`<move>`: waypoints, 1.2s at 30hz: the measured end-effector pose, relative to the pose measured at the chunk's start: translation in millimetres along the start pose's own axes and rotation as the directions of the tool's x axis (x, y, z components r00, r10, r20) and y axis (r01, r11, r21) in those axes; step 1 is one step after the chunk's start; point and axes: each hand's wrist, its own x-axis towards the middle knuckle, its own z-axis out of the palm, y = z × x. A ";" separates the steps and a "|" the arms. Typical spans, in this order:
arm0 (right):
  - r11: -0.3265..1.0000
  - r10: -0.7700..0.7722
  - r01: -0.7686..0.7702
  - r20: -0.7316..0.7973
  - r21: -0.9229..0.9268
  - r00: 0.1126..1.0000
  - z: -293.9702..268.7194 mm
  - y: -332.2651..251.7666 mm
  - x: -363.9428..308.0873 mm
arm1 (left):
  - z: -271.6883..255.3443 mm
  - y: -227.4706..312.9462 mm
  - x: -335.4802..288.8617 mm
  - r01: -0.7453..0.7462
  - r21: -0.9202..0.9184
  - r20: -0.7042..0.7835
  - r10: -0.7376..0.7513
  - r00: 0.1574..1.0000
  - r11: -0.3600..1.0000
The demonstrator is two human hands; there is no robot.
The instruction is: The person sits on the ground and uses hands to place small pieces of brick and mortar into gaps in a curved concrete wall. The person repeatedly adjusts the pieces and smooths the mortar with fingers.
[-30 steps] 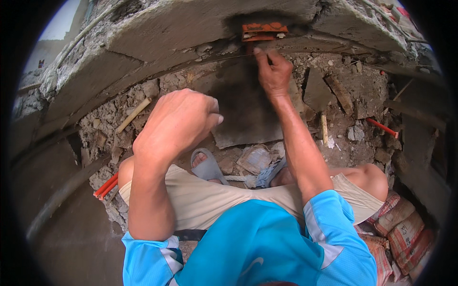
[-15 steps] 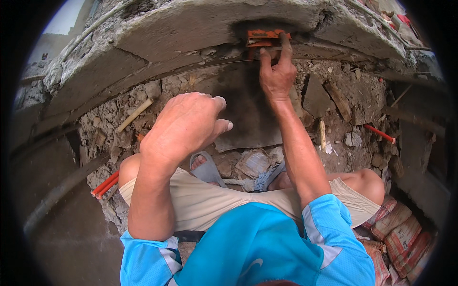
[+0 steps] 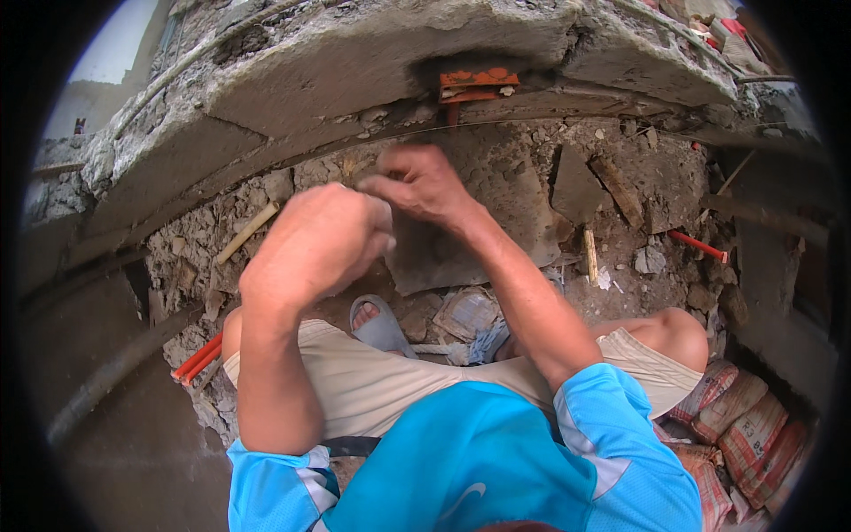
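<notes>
My left hand (image 3: 312,241) is raised over my lap with its fingers curled in. Whatever it may hold is hidden. Close beside it, my right hand (image 3: 424,184) points left, its fingers bent together and blurred; I cannot make out anything in them. An orange, mortar-smeared metal piece (image 3: 479,82), shaped like a channel, sits against the rough concrete edge (image 3: 355,62) ahead, apart from both hands. Below it shows a short orange upright (image 3: 453,113). A thin string (image 3: 523,121) runs along under the concrete edge.
Broken slabs (image 3: 581,184) and rubble lie ahead of me. Wooden pieces (image 3: 591,257) and a pale stick (image 3: 248,232) rest among them. Red tubes stick out at the right (image 3: 698,246) and left (image 3: 199,358). Printed woven sacks (image 3: 749,434) are stacked at the lower right.
My right hand has left the orange metal piece and come down and left, close to my left hand. The left hand has shifted slightly left and down.
</notes>
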 end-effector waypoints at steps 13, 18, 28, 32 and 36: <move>0.953 0.276 -0.247 0.162 -0.178 0.948 49.0 74.4 -52.0 | -21.5 -9.7 20.8 -0.362 -0.181 -0.925 -0.032 0.379 0.914; 0.954 0.298 -0.275 0.337 -0.116 0.893 40.9 40.5 -28.2 | -14.9 -17.3 10.3 -0.438 -0.326 -0.929 -0.197 0.314 0.838; 0.938 -0.274 0.287 -0.092 0.193 0.957 -17.4 -104.4 35.4 | -41.7 -36.4 0.7 -0.496 -0.244 -0.958 -0.287 -0.012 0.834; 0.745 -0.535 0.667 -0.585 0.014 0.610 -110.9 -177.7 64.4 | -61.5 -55.7 -7.0 -0.423 -0.257 -0.945 -0.317 -0.077 0.869; 0.851 -0.469 0.523 -0.519 -0.049 0.715 -216.8 -182.1 104.2 | -99.0 -72.7 7.0 -0.324 -0.281 -0.954 -0.300 -0.010 0.903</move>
